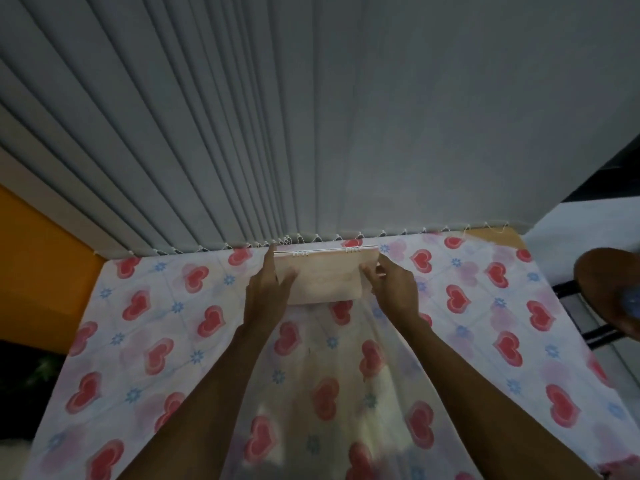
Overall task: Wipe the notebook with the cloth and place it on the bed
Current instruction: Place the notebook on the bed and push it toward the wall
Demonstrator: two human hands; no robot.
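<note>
Where the far left of the view begins, we see an orange panel (38, 271) standing beside the bed (156, 341), which is spread with a white print of red hearts and small blue flowers. Grey vertical blinds (207, 133) hang behind the bed's far edge.

Moving towards the middle, we find the left hand (268, 289) reaching out over the bed. It grips the left side of the notebook (325, 275): the thumb lies on the cover, while one of its fingers (270, 254) runs straight up along the left edge to the bound corner. The other fingers of this hand are behind the notebook, and we cannot tell how they lie.

The notebook is a pale pinkish one with wire binding along its top edge. It sits between the two hands, close to the far edge of the bed and just below the blinds. We cannot tell whether its lower edge rests on the bed or is held just above it.

On its right side, the right hand (394, 289) pinches the edge, with curled fingers (372, 270) closed on the cover.

Further right, off the bed, stands a round brown stool (602, 292) with something blue and blurred on it.
</note>
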